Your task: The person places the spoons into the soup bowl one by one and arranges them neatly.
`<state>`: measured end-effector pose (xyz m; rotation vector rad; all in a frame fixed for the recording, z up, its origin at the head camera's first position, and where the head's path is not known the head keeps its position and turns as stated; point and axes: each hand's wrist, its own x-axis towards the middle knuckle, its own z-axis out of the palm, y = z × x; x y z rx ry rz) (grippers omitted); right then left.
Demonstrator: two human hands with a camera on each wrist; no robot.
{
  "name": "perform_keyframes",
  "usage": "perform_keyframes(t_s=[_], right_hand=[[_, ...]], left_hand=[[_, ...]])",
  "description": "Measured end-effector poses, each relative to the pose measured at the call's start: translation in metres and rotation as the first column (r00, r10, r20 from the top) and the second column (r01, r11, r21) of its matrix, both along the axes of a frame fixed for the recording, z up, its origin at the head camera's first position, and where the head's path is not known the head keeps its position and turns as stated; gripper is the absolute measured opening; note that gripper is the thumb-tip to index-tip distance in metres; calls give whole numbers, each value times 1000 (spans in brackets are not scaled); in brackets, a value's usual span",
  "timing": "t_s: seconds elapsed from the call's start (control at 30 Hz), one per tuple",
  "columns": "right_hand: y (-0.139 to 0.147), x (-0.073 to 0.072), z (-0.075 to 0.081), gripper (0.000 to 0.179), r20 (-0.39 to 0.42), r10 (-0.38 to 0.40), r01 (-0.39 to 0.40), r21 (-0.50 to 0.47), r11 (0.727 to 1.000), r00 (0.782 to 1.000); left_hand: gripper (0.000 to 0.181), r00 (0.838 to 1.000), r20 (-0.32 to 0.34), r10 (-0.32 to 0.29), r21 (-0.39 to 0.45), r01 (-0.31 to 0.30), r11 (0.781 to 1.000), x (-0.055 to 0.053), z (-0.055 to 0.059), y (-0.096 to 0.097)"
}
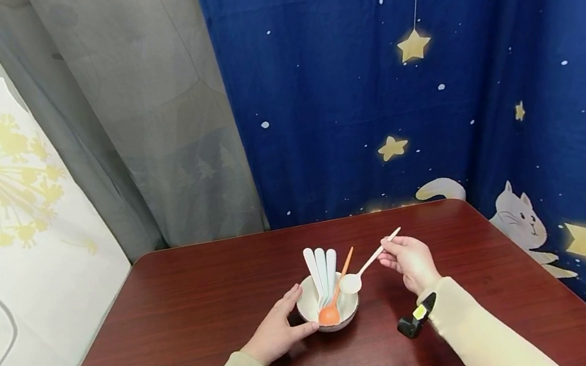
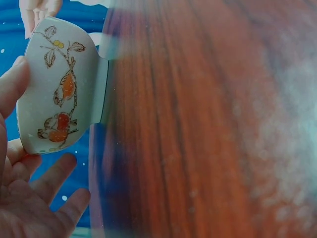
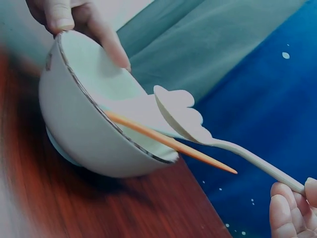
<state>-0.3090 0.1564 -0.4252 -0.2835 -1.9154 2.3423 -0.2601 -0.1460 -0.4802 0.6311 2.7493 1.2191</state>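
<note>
A white bowl (image 1: 341, 325) with a dark rim sits on the table; its outer wall (image 2: 64, 89) bears painted fruit and leaves. My left hand (image 1: 275, 333) holds it at the left side, thumb at the front rim and fingers farther back. Inside lie an orange spoon (image 1: 329, 315), bowl end down front, and several white-handled utensils (image 1: 322, 269) whose lower ends are partly hidden. Pinched by the handle in my right hand (image 1: 409, 257), a cream-white spoon (image 3: 181, 121) is held over the bowl's right rim, its scoop toward the bowl.
The dark red wooden table (image 1: 185, 306) has its far edge against a grey curtain (image 1: 161, 134) and a blue star-patterned curtain (image 1: 326, 105). A white patterned cloth (image 1: 15, 310) hangs at the left. Each wrist wears a small black camera (image 1: 410, 326).
</note>
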Motion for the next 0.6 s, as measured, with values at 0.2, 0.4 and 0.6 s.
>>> perform_keyframes(t_s=[0.2, 0.4, 0.6], right_hand=[[-13, 0, -6, 27, -6, 24, -24, 2, 1000, 1000], [-25, 2, -12, 24, 5, 59, -59, 21, 998, 998], [-33, 7, -18, 23, 20, 88, -89, 46, 995, 996]], left_hand=[[92, 1000, -1, 0, 3, 0, 1000, 0, -1, 0], [91, 1000, -15, -1, -4, 1, 1000, -1, -2, 0], [91, 1000, -20, -3, -6, 3, 1000, -2, -4, -1]])
